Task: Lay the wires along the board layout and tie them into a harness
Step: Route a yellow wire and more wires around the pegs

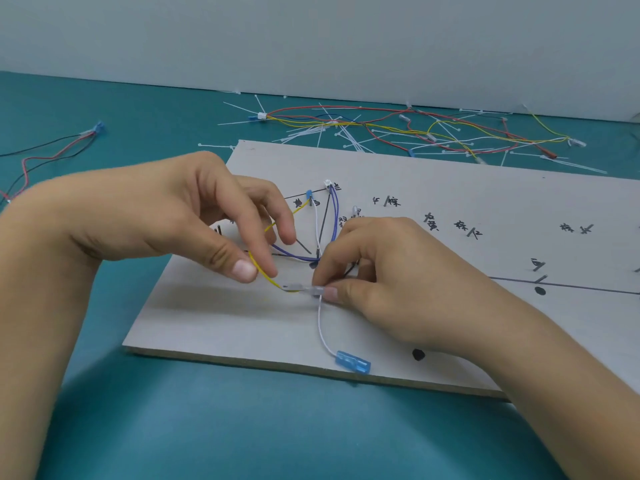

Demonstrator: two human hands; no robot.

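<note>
A grey layout board (433,306) with drawn lines, labels and small pins lies on the teal table. A yellow wire (265,276), a white wire (320,317) and blue wires (335,216) run from connectors at the board's upper left. My left hand (166,216) pinches the yellow wire between thumb and finger. My right hand (374,268) pinches a clear terminal sleeve (313,291) where the yellow wire's metal end meets it. The white wire hangs down from there to a blue terminal (353,362) near the board's front edge.
Behind the board lies a tangle of red, yellow and blue wires (398,128) mixed with several white cable ties (346,136). A red and black wire pair (48,150) with a blue connector lies at the far left. A pale wall closes the back.
</note>
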